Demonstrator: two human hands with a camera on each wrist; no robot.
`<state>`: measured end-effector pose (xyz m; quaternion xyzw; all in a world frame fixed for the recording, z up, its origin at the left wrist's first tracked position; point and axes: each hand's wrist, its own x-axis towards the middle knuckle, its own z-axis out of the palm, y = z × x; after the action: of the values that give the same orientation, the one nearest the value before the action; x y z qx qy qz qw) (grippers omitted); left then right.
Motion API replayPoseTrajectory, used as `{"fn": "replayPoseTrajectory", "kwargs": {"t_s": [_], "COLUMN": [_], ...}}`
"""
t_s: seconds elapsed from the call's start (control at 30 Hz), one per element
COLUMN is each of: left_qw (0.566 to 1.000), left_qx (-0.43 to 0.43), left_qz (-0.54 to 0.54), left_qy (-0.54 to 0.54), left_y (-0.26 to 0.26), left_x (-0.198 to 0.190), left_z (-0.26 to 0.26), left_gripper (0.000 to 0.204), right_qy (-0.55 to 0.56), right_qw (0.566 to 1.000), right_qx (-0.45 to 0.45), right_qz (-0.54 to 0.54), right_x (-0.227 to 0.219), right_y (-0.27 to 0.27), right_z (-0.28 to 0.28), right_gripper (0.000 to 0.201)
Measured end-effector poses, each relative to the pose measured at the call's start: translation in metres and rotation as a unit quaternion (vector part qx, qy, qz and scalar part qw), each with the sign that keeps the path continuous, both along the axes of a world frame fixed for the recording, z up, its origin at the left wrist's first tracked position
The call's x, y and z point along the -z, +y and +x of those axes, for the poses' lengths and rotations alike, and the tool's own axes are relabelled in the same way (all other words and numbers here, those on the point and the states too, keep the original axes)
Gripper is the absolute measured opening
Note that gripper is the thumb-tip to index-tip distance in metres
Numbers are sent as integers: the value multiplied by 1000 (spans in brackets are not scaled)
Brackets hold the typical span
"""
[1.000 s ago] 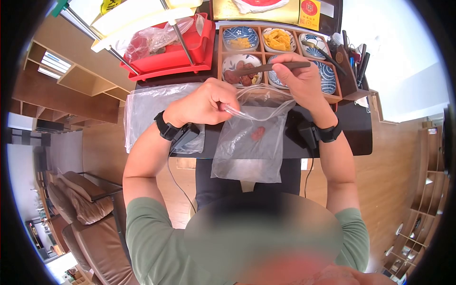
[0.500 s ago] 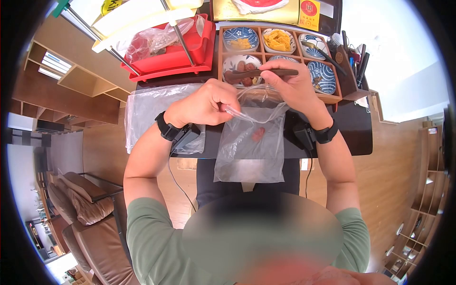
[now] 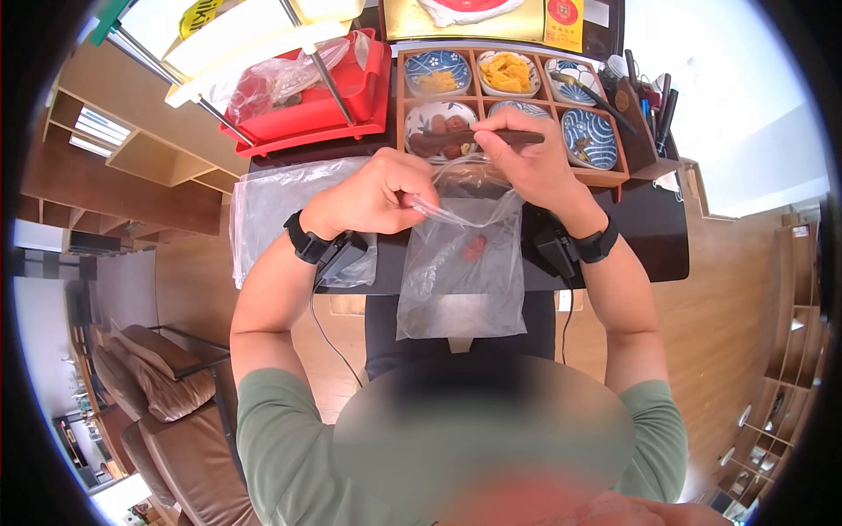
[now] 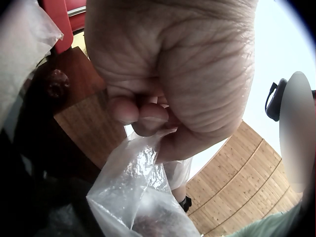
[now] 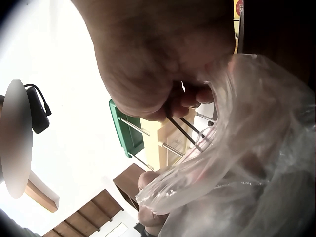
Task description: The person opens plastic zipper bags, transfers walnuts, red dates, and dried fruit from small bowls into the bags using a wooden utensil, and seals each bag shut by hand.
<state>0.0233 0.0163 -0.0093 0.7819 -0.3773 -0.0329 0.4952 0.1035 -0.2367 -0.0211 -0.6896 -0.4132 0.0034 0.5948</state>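
Observation:
My left hand (image 3: 379,191) pinches the rim of a clear plastic bag (image 3: 460,307), also seen in the left wrist view (image 4: 143,197). One reddish-brown piece (image 3: 474,248) shows through the bag. My right hand (image 3: 535,162) grips a dark brown utensil (image 3: 509,138) between thumb and fingers, above the bag's mouth. Two thin dark prongs (image 5: 183,129) stick out under those fingers in the right wrist view. The utensil's far end reaches over a bowl (image 3: 419,117) of reddish-brown pieces (image 3: 453,124); whether it touches them I cannot tell.
A divided wooden tray (image 3: 469,98) holds several patterned bowls, one with yellow pieces (image 3: 506,72). A red bin (image 3: 364,95) stands at the left, a pen holder (image 3: 638,127) at the right. Another clear bag (image 3: 289,188) lies flat under my left forearm.
My right hand and the utensil have moved left, and the bag's mouth is drawn narrower. My left hand has barely moved. The head view has shifted slightly.

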Motion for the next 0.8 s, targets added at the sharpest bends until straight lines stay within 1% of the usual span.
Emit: {"fn": "replayPoseTrajectory", "kwargs": {"t_s": [0.03,0.1,0.13,0.2,0.33,0.5,0.6,0.8], "left_qw": [1000,1000,1000,1000,1000,1000,1000,1000], "left_qx": [1,0,-1,0,-1,-2,-1,-2], "left_qz": [0,-4,-9,-11,-10,-8,-8,1], "left_qy": [1,-2,-4,-10,-12,-11,-15,-5], "left_y": [0,0,0,-1,0,0,0,0], "left_x": [0,2,3,4,4,2,2,-2], "left_z": [0,0,0,0,0,0,0,-1], "left_gripper": [13,14,14,14,14,13,13,14], "right_qy": [0,49,50,39,45,58,31,52], "right_qw": [1000,998,998,997,997,998,999,998], "right_qx": [1,18,19,65,55,19,20,35], "right_qz": [0,21,22,25,30,5,8,17], "right_x": [0,-2,-3,-6,-8,-7,-6,-4], "right_y": [0,-1,-1,-2,-3,-3,-2,-4], "right_z": [0,0,0,0,1,0,1,2], "right_gripper": [12,12,12,11,11,12,12,12]}}
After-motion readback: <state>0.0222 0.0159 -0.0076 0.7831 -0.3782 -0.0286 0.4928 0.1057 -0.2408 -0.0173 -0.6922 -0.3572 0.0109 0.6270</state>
